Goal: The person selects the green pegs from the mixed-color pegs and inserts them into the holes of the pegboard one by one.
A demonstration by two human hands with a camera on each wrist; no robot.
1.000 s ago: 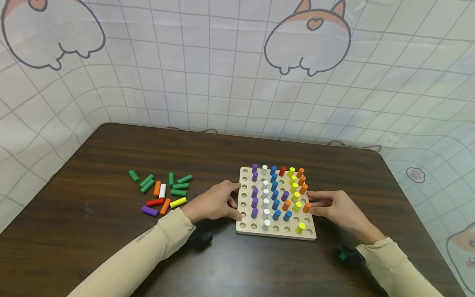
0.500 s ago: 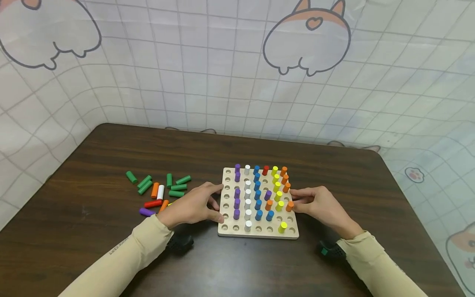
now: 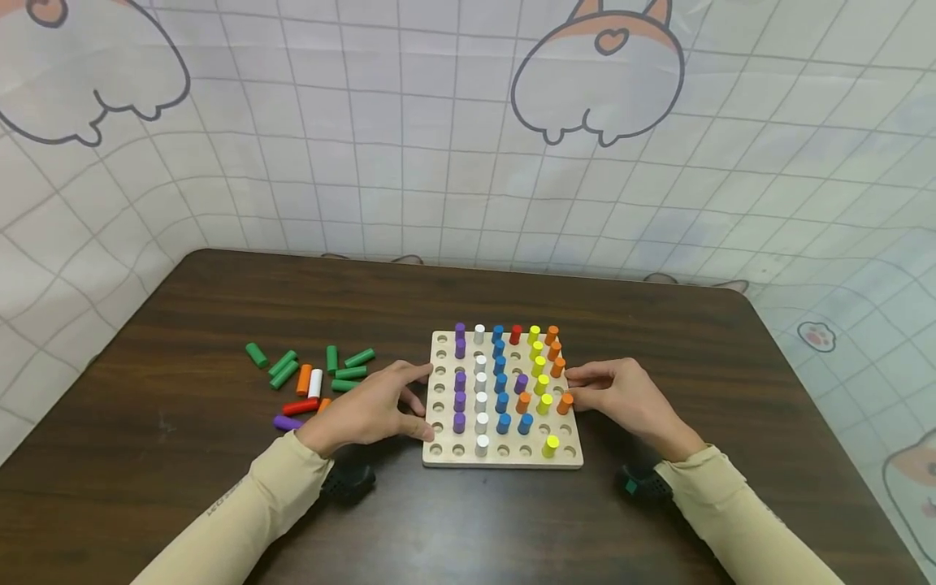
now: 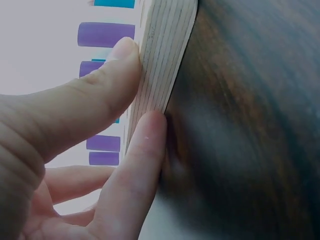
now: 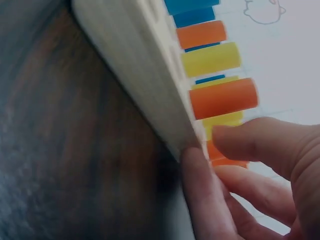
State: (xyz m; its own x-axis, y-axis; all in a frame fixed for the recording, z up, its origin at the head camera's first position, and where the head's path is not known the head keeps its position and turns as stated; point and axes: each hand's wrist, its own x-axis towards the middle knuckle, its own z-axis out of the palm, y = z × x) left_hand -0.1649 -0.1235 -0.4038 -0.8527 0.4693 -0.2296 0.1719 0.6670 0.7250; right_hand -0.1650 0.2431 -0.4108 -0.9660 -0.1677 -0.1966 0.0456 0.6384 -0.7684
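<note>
White wall sheet [image 3: 453,122] with grey grid lines and outlined cartoon animals spans the back and both sides. Dark wood-grain table [image 3: 468,520] in front of it, rear corners rounded, a patch of light reflected near the viewer.

Pegboard [image 3: 504,465]: pale wood, square with rounded corners, on the table between the two hands, right of the loose pegs. Leftmost column of holes unfilled. Next columns, left to right: purple pegs [image 3: 459,423]; white pegs [image 3: 481,422]; blue pegs [image 3: 501,403]; a mixed column headed by a red peg [image 3: 515,335], with purple, orange and blue further down; yellow pegs [image 3: 541,385]; orange pegs [image 3: 558,367]. Gaps in each column; pegs upright.

Left hand [image 3: 369,410]: pinching the left edge, thumb on the upper rim, a finger against the layered side. Right hand [image 3: 629,402]: a finger touches the right side, thumb just beside the orange pegs; cannot tell whether the thumb presses the board, so grip uncertain.

Loose group at left, lying on their sides: green pegs [image 3: 283,374], plus orange, white, red and purple; one orange partly hidden by the left hand.
</note>
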